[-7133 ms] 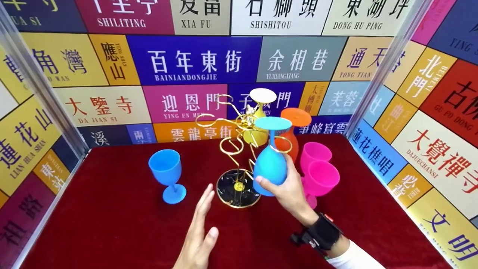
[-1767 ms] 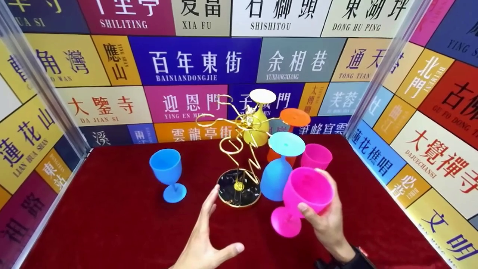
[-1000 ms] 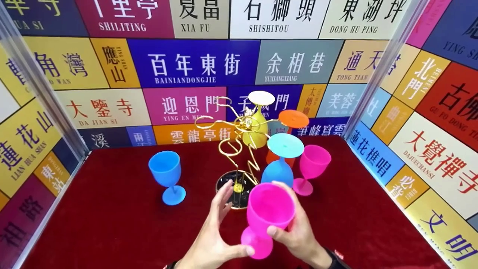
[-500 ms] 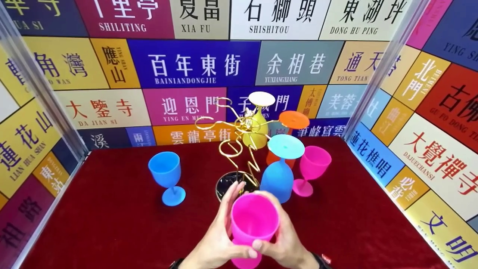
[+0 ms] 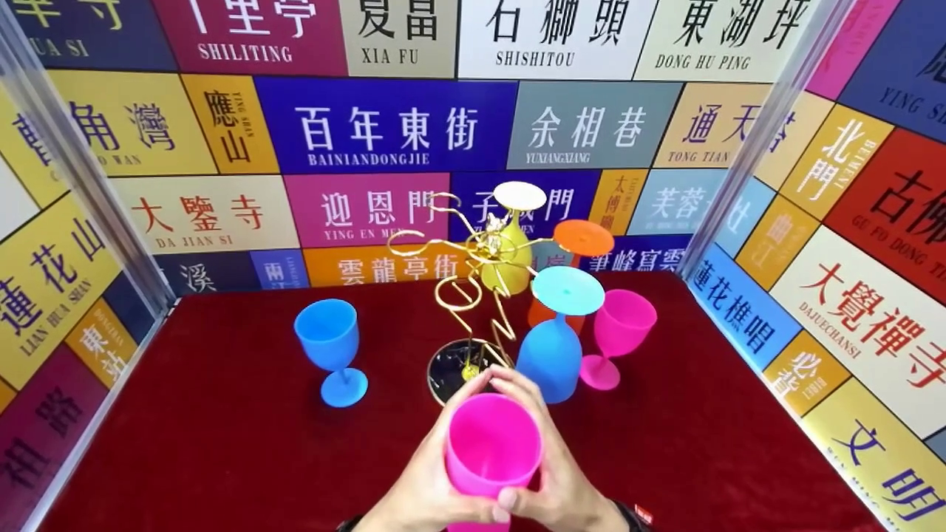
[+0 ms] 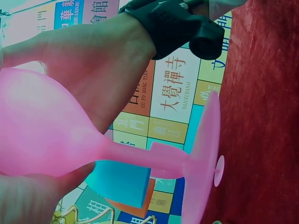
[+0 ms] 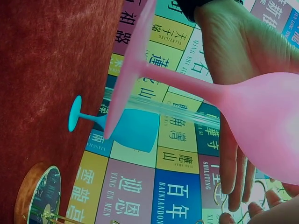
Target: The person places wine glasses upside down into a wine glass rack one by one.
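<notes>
Both hands hold a pink goblet [image 5: 494, 443] upright, mouth up, in front of the gold rack. My left hand [image 5: 421, 480] wraps its left side and my right hand [image 5: 565, 480] its right. The thumbs come together on the near side, and the fingertips meet behind the bowl. In the left wrist view the goblet's bowl [image 6: 42, 126], stem and round foot show above the red cloth. Seen from the right wrist, the stem [image 7: 187, 86] is free of fingers. The gold rack [image 5: 458, 295] carries upside-down goblets: yellow [image 5: 506, 258], orange [image 5: 584, 238] and blue [image 5: 550, 362].
A blue goblet [image 5: 327, 340] stands upright on the left of the red cloth [image 5: 222, 443]. Another pink goblet [image 5: 623, 325] stands at the right, behind the hanging blue one. The rack's black round base [image 5: 447, 373] is partly behind the hands. Printed panels [image 5: 384, 122] wall the back and sides.
The right hand let go of the blue goblet, now hanging on the rack, and took a pink goblet from the right. It brought it to front centre, where the left hand closed round it too.
</notes>
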Available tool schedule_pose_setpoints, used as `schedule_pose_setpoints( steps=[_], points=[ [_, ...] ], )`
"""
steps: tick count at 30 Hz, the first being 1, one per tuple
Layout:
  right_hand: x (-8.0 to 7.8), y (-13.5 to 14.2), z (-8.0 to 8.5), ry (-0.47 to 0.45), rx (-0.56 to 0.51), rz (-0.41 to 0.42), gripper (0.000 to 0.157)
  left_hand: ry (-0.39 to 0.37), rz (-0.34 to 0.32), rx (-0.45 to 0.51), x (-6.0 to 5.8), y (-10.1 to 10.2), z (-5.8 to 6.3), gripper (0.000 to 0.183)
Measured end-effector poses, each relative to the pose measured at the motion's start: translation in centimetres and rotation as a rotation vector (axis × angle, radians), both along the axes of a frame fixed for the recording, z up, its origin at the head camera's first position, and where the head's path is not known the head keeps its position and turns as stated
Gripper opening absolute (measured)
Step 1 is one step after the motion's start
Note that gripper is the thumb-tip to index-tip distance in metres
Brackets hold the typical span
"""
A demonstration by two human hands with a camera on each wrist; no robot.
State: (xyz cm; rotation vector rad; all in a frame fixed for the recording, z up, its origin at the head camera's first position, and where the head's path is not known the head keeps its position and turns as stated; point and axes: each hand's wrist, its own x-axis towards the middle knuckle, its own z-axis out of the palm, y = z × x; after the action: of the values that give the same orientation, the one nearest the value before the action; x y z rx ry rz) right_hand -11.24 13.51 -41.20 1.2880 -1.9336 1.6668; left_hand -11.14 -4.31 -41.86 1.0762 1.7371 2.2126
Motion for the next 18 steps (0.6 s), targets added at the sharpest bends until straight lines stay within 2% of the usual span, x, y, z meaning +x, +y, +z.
schedule_pose_setpoints(
  steps=[3, 8, 11, 14, 18],
  points=[
    [0.04, 0.17, 0.01, -0.026, 0.004, 0.006, 0.089, 0.003, -0.006, 0.009, -0.04, 0.12, -0.03, 0.110],
    [0.10, 0.11, -0.03, -0.077, -0.025, 0.010, 0.090, -0.039, 0.002, 0.019, 0.10, 0.34, 0.21, 0.108],
    [0.11, 0.08, -0.14, -0.088, -0.068, 0.012, 0.090, -0.044, 0.054, -0.005, 0.30, 0.35, 0.32, 0.104],
    [0.00, 0.09, -0.32, -0.046, -0.139, 0.005, 0.086, -0.049, 0.129, -0.028, 0.57, 0.18, 0.35, 0.097],
    [-0.29, 0.38, -0.66, 0.014, -0.226, -0.018, 0.074, -0.052, 0.190, -0.010, 0.70, -0.04, 0.29, 0.091]
  ],
)
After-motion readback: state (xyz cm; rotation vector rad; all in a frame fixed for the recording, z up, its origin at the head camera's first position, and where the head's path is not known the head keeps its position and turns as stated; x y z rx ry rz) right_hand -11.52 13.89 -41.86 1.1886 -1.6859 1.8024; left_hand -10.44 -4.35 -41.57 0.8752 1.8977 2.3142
